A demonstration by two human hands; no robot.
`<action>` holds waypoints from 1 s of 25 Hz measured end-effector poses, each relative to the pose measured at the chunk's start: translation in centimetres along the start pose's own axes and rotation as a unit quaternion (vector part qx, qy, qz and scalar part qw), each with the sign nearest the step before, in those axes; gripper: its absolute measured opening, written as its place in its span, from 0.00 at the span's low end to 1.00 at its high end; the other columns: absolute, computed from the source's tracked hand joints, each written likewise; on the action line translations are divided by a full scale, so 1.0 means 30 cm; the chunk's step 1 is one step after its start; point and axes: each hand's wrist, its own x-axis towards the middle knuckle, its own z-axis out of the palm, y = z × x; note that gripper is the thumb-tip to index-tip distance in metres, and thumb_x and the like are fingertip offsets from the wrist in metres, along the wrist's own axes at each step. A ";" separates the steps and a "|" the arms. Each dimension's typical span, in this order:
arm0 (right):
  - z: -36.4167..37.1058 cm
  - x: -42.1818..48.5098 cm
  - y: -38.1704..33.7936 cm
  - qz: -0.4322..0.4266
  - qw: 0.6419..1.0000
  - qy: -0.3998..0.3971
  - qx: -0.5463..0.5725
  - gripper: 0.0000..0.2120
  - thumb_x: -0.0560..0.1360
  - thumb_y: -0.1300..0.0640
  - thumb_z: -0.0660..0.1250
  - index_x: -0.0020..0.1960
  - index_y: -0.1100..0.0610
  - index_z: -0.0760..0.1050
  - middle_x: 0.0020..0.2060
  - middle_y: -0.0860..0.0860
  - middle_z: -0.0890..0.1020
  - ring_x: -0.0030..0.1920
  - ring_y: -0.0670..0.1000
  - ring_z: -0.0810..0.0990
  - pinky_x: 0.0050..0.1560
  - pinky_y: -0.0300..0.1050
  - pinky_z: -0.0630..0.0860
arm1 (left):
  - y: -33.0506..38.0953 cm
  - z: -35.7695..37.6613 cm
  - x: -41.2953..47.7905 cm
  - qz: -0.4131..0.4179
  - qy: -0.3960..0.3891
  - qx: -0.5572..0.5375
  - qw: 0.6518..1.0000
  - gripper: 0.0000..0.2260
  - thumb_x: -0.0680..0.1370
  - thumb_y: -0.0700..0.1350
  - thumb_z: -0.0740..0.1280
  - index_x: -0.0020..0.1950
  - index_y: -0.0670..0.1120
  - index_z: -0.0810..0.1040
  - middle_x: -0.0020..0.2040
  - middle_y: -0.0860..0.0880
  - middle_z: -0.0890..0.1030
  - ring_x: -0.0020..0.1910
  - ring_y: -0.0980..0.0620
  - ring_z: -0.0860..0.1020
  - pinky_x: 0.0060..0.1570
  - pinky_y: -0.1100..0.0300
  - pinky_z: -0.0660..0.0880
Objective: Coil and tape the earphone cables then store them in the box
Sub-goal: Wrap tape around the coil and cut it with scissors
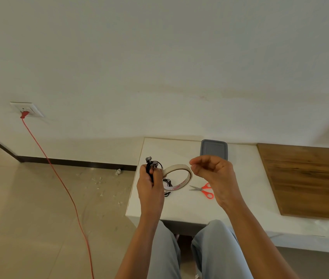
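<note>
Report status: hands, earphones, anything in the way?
Left hand grips coiled earphones. Right hand pinches at tape roll's edge. Box behind, scissors on table; nothing blocks.

1. Earphone cables (149, 171): black; earbuds metallic grey.
2. Tape roll (180, 167): cream, red lettering on the inner face.
3. Scissors (203, 189), 4 o'clock of the roll: orange-red handles, silver blades.
4. Box (214, 148): dark grey.
5. Table (149, 206): white.
6. Wood panel (308, 178), 3 o'clock: brown grain.
7. Power cord (59, 178): red.
8. Trousers (167, 248): pale blue-grey.
9. Floor (28, 198): beige tile.
</note>
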 end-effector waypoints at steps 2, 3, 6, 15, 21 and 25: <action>0.002 0.007 0.002 -0.005 1.000 0.003 0.014 0.10 0.75 0.70 0.64 0.47 0.58 0.81 0.40 0.50 0.86 0.44 0.50 0.84 0.43 0.35 0.79 | 0.002 0.001 0.000 0.004 0.001 -0.001 1.000 0.13 0.80 0.36 0.59 0.36 0.48 0.64 0.30 0.53 0.67 0.25 0.61 0.66 0.26 0.70 0.64; 0.003 0.010 0.005 -0.002 1.000 0.004 0.022 0.12 0.77 0.70 0.61 0.48 0.59 0.81 0.42 0.52 0.85 0.45 0.50 0.84 0.43 0.35 0.79 | 0.003 0.001 0.000 0.007 0.001 -0.002 1.000 0.13 0.80 0.36 0.59 0.37 0.48 0.65 0.30 0.53 0.67 0.25 0.61 0.66 0.27 0.70 0.64; 0.006 0.015 0.004 0.019 0.999 -0.001 0.046 0.13 0.81 0.66 0.56 0.50 0.57 0.80 0.46 0.53 0.85 0.48 0.51 0.84 0.47 0.38 0.80 | 0.004 0.001 0.003 0.010 0.000 -0.002 1.000 0.13 0.80 0.36 0.59 0.37 0.48 0.65 0.30 0.54 0.67 0.25 0.61 0.66 0.27 0.70 0.64; -0.034 0.057 0.114 -0.019 0.938 0.047 -0.342 0.17 0.77 0.59 0.66 0.66 0.55 0.75 0.48 0.51 0.84 0.39 0.42 0.80 0.49 0.37 0.78 | -0.014 -0.017 0.015 -0.001 -0.002 -0.001 1.000 0.12 0.80 0.38 0.59 0.37 0.47 0.66 0.30 0.52 0.68 0.26 0.60 0.66 0.26 0.68 0.63; -0.037 0.048 0.127 0.021 0.942 -0.028 -0.333 0.16 0.77 0.52 0.64 0.63 0.55 0.76 0.70 0.51 0.71 0.67 0.52 0.73 0.64 0.43 0.69 | -0.007 -0.017 0.011 0.001 -0.002 -0.005 1.000 0.11 0.80 0.37 0.59 0.38 0.47 0.66 0.31 0.52 0.69 0.26 0.60 0.67 0.27 0.68 0.64; -0.036 0.028 0.099 -0.054 0.962 0.027 -0.267 0.12 0.79 0.59 0.62 0.59 0.47 0.76 0.55 0.40 0.79 0.55 0.43 0.78 0.49 0.23 0.70 | 0.003 -0.016 0.005 0.007 -0.006 -0.008 1.000 0.10 0.80 0.37 0.59 0.39 0.45 0.67 0.30 0.52 0.69 0.26 0.61 0.67 0.26 0.69 0.65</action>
